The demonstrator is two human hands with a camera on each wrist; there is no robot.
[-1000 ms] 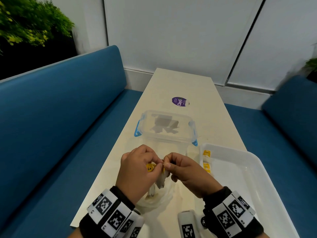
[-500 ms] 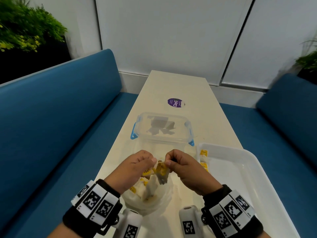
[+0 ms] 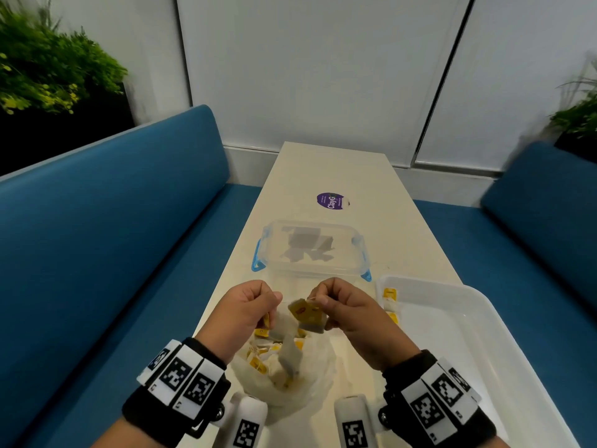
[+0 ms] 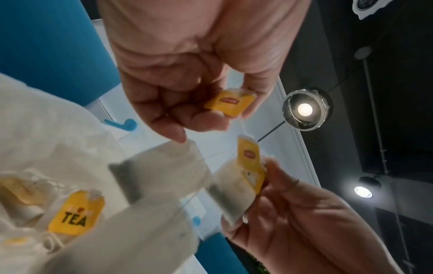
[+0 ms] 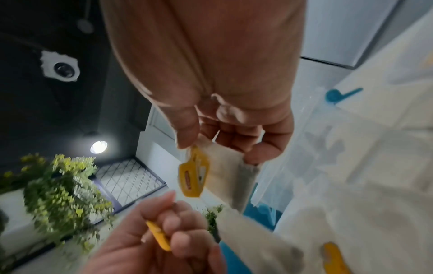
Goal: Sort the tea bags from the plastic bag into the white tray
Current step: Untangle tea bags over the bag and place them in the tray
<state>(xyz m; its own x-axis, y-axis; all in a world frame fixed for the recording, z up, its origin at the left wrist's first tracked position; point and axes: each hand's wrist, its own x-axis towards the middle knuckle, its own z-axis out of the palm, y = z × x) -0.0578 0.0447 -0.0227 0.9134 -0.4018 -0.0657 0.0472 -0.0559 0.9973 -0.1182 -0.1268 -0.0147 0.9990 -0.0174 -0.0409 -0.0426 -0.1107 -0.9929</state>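
Note:
A crumpled clear plastic bag (image 3: 307, 379) lies on the table near me, with several yellow-tagged tea bags (image 3: 258, 360) inside. Just above it, my left hand (image 3: 269, 315) pinches a yellow tag (image 4: 230, 102), and its tea bag (image 3: 287, 342) dangles blurred over the bag's mouth. My right hand (image 3: 319, 302) pinches another tea bag (image 5: 228, 172) together with its yellow tag (image 3: 302, 308). A thin string (image 4: 243, 128) runs between the two tags. The white tray (image 3: 478, 321) sits to the right, with a few tea bags (image 3: 390, 300) along its left wall.
A clear lidded container (image 3: 310, 250) with blue clips stands just beyond my hands. A purple round sticker (image 3: 332, 200) marks the narrow cream table (image 3: 332, 169) farther back. Blue benches (image 3: 106, 227) flank both sides.
My hands were pinched together over the bag; they have drawn apart, each holding its own tag, and one tea bag now hangs from the left one.

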